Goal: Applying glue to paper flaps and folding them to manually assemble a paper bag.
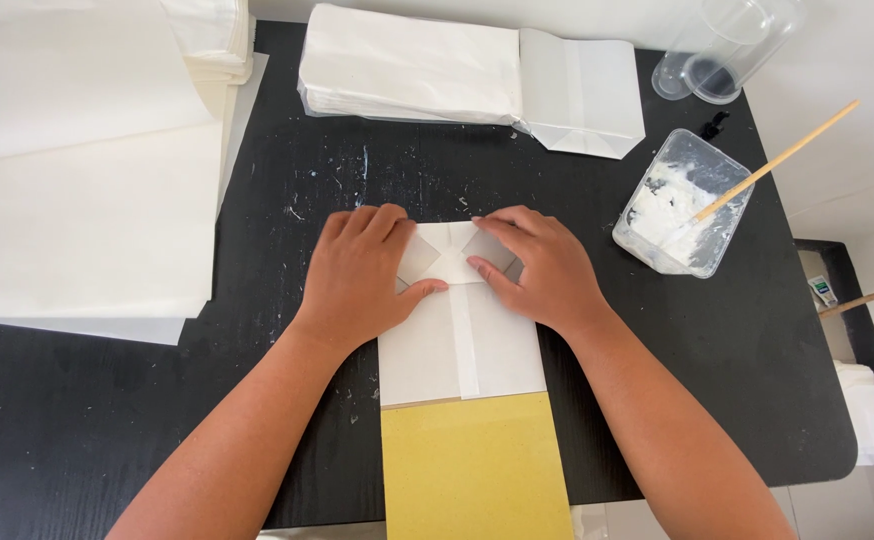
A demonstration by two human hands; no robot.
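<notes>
White folded paper bag (462, 345) lies on my black table (107, 420); my left hand (357, 275) and right hand (542, 265) press flat, fingers spread, on its folded end above a yellow board (477, 470).

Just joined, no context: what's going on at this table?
A person presses both hands, left hand and right hand, flat on the folded end of a white paper bag on a black table. A yellow board sticks out of the bag's near end. A tub of white paste with a wooden stick sits right; finished bags are stacked behind.
</notes>
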